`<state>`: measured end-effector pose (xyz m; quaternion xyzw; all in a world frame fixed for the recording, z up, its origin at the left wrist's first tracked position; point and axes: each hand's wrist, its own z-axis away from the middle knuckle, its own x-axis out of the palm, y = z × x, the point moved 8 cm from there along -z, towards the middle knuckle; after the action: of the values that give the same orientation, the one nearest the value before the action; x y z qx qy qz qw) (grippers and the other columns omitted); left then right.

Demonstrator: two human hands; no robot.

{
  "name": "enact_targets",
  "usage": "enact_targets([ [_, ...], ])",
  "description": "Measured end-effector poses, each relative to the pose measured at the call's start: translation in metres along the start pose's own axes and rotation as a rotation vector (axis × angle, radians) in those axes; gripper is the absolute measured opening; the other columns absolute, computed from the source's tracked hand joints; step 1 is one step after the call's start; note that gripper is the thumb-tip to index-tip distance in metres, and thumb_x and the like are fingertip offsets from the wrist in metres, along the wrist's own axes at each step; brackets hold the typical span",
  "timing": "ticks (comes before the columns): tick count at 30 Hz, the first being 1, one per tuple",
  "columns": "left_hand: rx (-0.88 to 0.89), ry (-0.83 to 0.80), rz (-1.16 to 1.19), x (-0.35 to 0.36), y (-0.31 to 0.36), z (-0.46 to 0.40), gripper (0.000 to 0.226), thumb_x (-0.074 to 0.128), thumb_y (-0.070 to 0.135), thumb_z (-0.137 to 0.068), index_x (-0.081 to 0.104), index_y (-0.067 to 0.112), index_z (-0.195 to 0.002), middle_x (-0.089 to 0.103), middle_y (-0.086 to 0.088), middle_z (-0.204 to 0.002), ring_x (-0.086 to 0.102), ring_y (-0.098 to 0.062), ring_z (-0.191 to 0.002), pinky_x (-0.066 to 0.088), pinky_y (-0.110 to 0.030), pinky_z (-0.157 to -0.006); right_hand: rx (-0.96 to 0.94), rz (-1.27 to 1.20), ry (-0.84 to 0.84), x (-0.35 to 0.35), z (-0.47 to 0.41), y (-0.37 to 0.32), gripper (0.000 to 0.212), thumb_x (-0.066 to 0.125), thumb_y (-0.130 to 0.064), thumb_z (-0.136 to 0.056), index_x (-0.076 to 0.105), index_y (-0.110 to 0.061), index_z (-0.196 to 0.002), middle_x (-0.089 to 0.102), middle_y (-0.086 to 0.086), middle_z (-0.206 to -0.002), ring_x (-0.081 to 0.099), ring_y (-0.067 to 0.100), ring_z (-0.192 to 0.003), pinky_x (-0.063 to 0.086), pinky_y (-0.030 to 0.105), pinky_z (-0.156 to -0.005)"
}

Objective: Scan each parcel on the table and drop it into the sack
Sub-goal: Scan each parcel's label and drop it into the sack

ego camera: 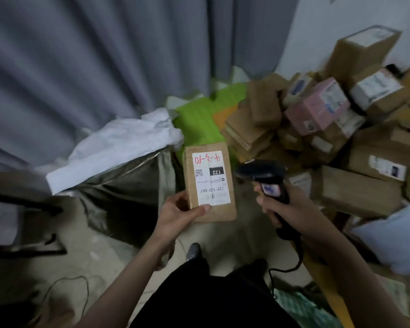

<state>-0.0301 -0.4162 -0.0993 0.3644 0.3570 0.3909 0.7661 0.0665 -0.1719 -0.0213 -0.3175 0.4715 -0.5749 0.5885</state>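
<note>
My left hand (184, 210) grips the near end of a small brown cardboard parcel (223, 211), held flat with its white label facing up. The label bears red handwriting and a black "122" box. Just right of it, my right hand (291, 209) is shut on a black handheld barcode scanner (262, 175), whose head points left towards the parcel's label. The sack (119, 181), grey with a white folded-over rim, stands open on the floor to the left of the parcel. Many more brown parcels (360, 192) are heaped on the table at the right.
A pink box (317, 110) and labelled cartons lie in the heap. A green bag (197, 119) sits behind the held parcel. Grey curtains hang behind the sack. The scanner's black cable (294, 259) loops down by my legs. A dark stand's legs (26, 204) reach in at left.
</note>
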Motion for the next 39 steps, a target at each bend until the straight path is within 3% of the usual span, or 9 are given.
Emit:
enact_targets([
  [5, -0.217, 0.125, 0.005, -0.099, -0.075, 0.014, 0.057, 0.091, 0.036, -0.068, 0.067, 0.021, -0.118, 0.077, 0.007, -0.103, 0.071, -0.008, -0.096, 0.058, -0.031, -0.089, 0.017, -0.025, -0.093, 0.078, -0.033, -0.018, 0.011, 0.062, -0.005, -0.095, 0.063, -0.007, -0.106, 0.059, 0.003, -0.065, 0.05, 0.013, -0.047, 0.041, 0.026, -0.05],
  [9, -0.39, 0.178, -0.05, -0.162, -0.129, 0.012, 0.09, 0.089, 0.064, -0.043, 0.072, 0.016, -0.117, 0.077, 0.006, -0.102, 0.073, -0.012, -0.094, 0.058, -0.032, -0.086, 0.055, -0.014, -0.107, 0.117, -0.045, -0.022, 0.012, 0.063, -0.006, -0.094, 0.065, -0.01, -0.104, 0.06, -0.001, -0.061, 0.05, 0.011, -0.048, 0.041, 0.023, -0.05],
  [13, -0.479, 0.187, -0.032, -0.201, -0.165, -0.008, 0.096, 0.089, 0.068, -0.034, 0.075, 0.012, -0.11, 0.077, -0.001, -0.101, 0.072, -0.022, -0.096, 0.058, -0.045, -0.093, 0.085, -0.021, -0.058, 0.13, -0.05, -0.021, 0.01, 0.064, -0.005, -0.093, 0.065, -0.012, -0.101, 0.059, -0.004, -0.056, 0.05, 0.01, -0.047, 0.042, 0.021, -0.047],
  [17, -0.485, 0.272, -0.047, -0.226, -0.172, -0.037, 0.076, 0.082, 0.058, -0.065, 0.069, 0.002, -0.115, 0.071, -0.016, -0.113, 0.066, -0.035, -0.106, 0.053, -0.049, -0.097, 0.139, -0.083, 0.003, 0.127, -0.045, -0.015, 0.012, 0.065, -0.006, -0.093, 0.065, -0.008, -0.105, 0.058, -0.002, -0.061, 0.049, 0.016, -0.052, 0.042, 0.027, -0.049],
  [20, -0.366, 0.288, -0.181, -0.224, -0.149, -0.063, 0.062, 0.067, 0.057, -0.085, 0.066, 0.003, -0.116, 0.069, -0.018, -0.116, 0.063, -0.038, -0.108, 0.052, -0.043, -0.092, 0.149, -0.083, 0.055, 0.118, -0.038, -0.012, 0.013, 0.064, -0.008, -0.094, 0.063, -0.005, -0.107, 0.059, 0.002, -0.065, 0.049, 0.018, -0.053, 0.041, 0.03, -0.051],
  [24, -0.153, 0.105, -0.446, -0.179, -0.105, -0.096, 0.054, 0.068, 0.038, -0.093, 0.059, 0.005, -0.135, 0.063, -0.012, -0.132, 0.058, -0.03, -0.123, 0.043, -0.035, -0.102, 0.182, -0.131, 0.149, 0.101, -0.021, -0.009, 0.011, 0.061, -0.006, -0.096, 0.061, -0.01, -0.105, 0.059, 0.007, -0.071, 0.049, 0.021, -0.055, 0.041, 0.032, -0.052],
  [28, 0.012, -0.148, -0.647, -0.103, -0.066, -0.108, 0.056, 0.069, 0.048, -0.086, 0.063, 0.013, -0.13, 0.063, -0.011, -0.129, 0.059, -0.027, -0.121, 0.044, -0.033, -0.104, 0.196, -0.172, 0.229, 0.076, 0.004, 0.002, 0.013, 0.061, -0.009, -0.097, 0.059, -0.007, -0.109, 0.055, 0.005, -0.064, 0.048, 0.017, -0.053, 0.04, 0.032, -0.054],
  [31, 0.152, -0.282, -0.789, -0.038, -0.034, -0.108, 0.051, 0.068, 0.037, -0.093, 0.059, 0.01, -0.135, 0.059, -0.011, -0.134, 0.057, -0.027, -0.125, 0.04, -0.03, -0.105, 0.227, -0.197, 0.323, 0.049, 0.028, 0.017, 0.015, 0.064, -0.009, -0.095, 0.059, -0.008, -0.109, 0.054, -0.001, -0.058, 0.049, 0.016, -0.052, 0.041, 0.032, -0.054],
  [39, 0.441, -0.58, -0.961, 0.151, 0.048, -0.079, 0.054, 0.066, 0.037, -0.094, 0.054, 0.011, -0.139, 0.054, -0.007, -0.137, 0.051, -0.025, -0.129, 0.038, -0.027, -0.101, 0.277, -0.318, 0.6, -0.042, 0.113, 0.067, 0.015, 0.062, -0.008, -0.093, 0.062, -0.01, -0.107, 0.059, 0.003, -0.068, 0.049, 0.018, -0.057, 0.041, 0.032, -0.055],
])
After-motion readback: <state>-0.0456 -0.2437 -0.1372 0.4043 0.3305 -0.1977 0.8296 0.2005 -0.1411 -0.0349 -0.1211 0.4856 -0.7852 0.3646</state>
